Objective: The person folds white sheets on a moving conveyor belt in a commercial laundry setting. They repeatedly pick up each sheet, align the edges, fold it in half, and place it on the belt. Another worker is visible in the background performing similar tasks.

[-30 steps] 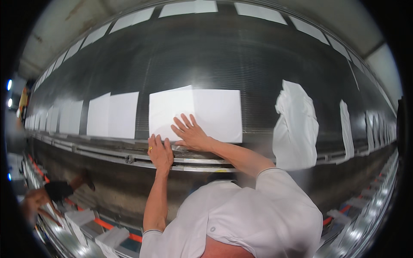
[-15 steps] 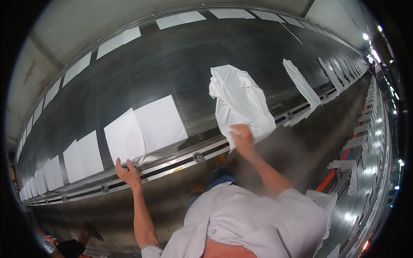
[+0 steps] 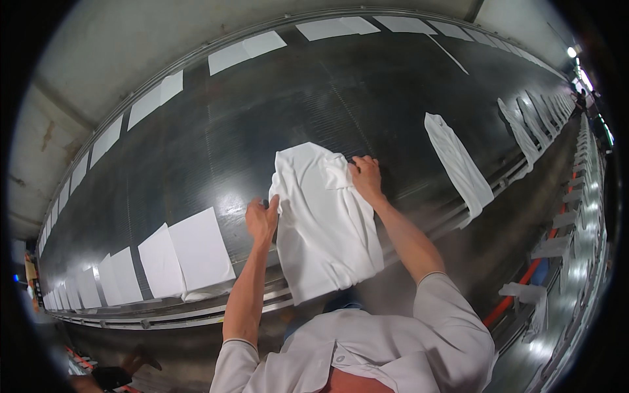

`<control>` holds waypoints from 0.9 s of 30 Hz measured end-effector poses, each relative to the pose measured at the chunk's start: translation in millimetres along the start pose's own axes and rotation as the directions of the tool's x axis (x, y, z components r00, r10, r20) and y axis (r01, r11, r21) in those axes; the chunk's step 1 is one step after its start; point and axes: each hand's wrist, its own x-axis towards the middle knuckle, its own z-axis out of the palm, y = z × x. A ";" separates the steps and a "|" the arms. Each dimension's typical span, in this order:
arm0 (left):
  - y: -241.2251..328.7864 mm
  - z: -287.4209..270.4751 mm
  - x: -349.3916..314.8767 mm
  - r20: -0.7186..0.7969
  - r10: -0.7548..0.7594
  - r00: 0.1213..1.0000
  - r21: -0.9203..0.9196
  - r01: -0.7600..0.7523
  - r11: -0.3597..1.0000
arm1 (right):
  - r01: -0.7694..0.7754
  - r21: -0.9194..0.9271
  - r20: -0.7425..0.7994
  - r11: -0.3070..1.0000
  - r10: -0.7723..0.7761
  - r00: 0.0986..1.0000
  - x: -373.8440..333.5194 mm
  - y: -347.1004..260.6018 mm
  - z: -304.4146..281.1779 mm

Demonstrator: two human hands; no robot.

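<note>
A loose white garment (image 3: pixel 321 223) of soft cloth lies over the near edge of a long dark table (image 3: pixel 275 98), its lower end hanging off. Wrinkles run down its length, and a bunched flap stands up near its upper right corner. Along the garment's left edge, my left hand (image 3: pixel 261 221) pinches the cloth between thumb and fingers. Higher up on the opposite side, my right hand (image 3: pixel 365 178) has its fingers curled at the bunched flap. To the left, a flat white cloth piece (image 3: pixel 187 252) is spread smooth on the table.
Further right, a narrow crumpled white cloth (image 3: pixel 457 167) lies across the near edge. Flat white pieces (image 3: pixel 247 51) line the far edge. A metal rail (image 3: pixel 216 318) runs along the front. Another table (image 3: pixel 583 262) with draped cloths stands behind me at right. A person's arm (image 3: pixel 141 359) shows lower left.
My left hand has left the flat piece and come to the garment's left edge. My right hand has moved up its right side. I have shifted right along the table.
</note>
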 end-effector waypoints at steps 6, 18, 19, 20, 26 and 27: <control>26.9 55.3 33.5 0.012 0.050 0.999 0.144 -0.051 0.988 | 0.061 0.002 0.101 0.998 -0.061 0.993 29.6 -4.0 33.3; 17.1 -106.6 -89.8 0.073 0.056 0.996 -0.872 0.036 0.489 | -0.097 0.390 -0.156 0.916 0.170 0.973 -36.3 -54.1 -174.6; 15.4 -130.2 -117.5 0.009 0.097 0.995 -0.855 -0.043 0.517 | -0.142 0.369 -0.177 0.919 0.219 0.960 -48.3 -65.8 -203.1; 15.9 -149.3 -142.1 -0.057 0.149 0.987 -0.834 -0.129 0.536 | -0.080 0.441 -0.279 0.894 0.221 0.935 -57.2 -79.1 -225.1; 30.4 -195.9 -233.3 -0.412 0.176 0.894 -0.718 -0.437 0.542 | 0.018 0.513 -0.457 0.858 0.256 0.852 -58.7 -117.5 -319.7; 31.3 -196.7 -226.6 -0.450 0.204 0.870 -0.660 -0.477 0.580 | -0.018 0.457 -0.425 0.889 0.236 0.874 -41.0 -114.4 -317.5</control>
